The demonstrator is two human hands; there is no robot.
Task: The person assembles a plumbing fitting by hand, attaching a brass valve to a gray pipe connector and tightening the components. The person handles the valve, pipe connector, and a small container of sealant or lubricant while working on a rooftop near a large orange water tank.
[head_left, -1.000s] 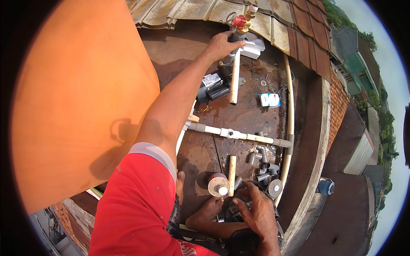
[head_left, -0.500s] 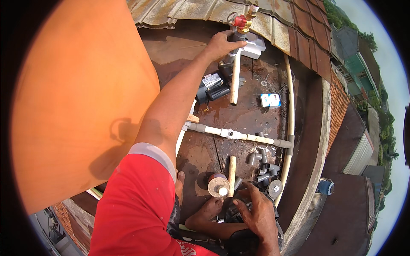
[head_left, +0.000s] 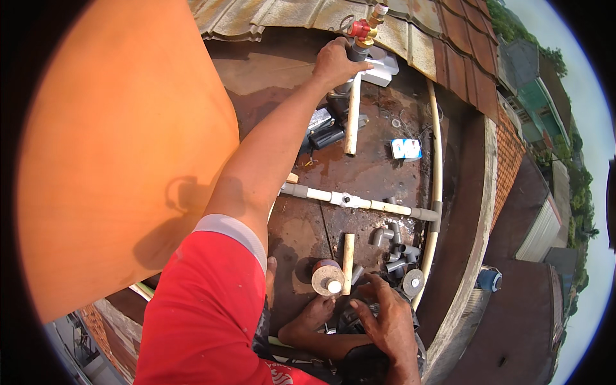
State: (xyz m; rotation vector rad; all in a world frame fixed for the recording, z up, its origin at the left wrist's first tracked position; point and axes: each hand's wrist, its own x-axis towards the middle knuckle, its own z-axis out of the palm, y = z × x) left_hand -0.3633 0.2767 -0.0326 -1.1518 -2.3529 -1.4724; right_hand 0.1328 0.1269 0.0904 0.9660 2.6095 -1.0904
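My left hand (head_left: 335, 65) reaches to the far end, its fingers wrapped round a thick grey pipe fitting (head_left: 358, 53). Above that fitting stands a brass valve with a red body (head_left: 362, 29). Below my hand, a black water pump (head_left: 326, 135) lies on the floor, partly hidden by my forearm. My right hand (head_left: 390, 321) is over my lap at the near side, fingers loosely bent and apart, holding nothing. Closest to it are a short cream pipe (head_left: 348, 264), a small grey pipe piece (head_left: 357, 276) and a round can with a white cap (head_left: 326, 281).
A cream pipe run with a white tee (head_left: 345, 200) crosses the floor, joining a long pipe (head_left: 437, 173) on the right. Grey elbows and fittings (head_left: 399, 256) lie near a grinding disc (head_left: 413, 283). An orange tank (head_left: 128, 141) fills the left; roof tiles (head_left: 308, 16) overhang the back.
My left hand has shifted slightly upward on the grey fitting, and the valve has tilted a little to the left. My right hand has hardly moved.
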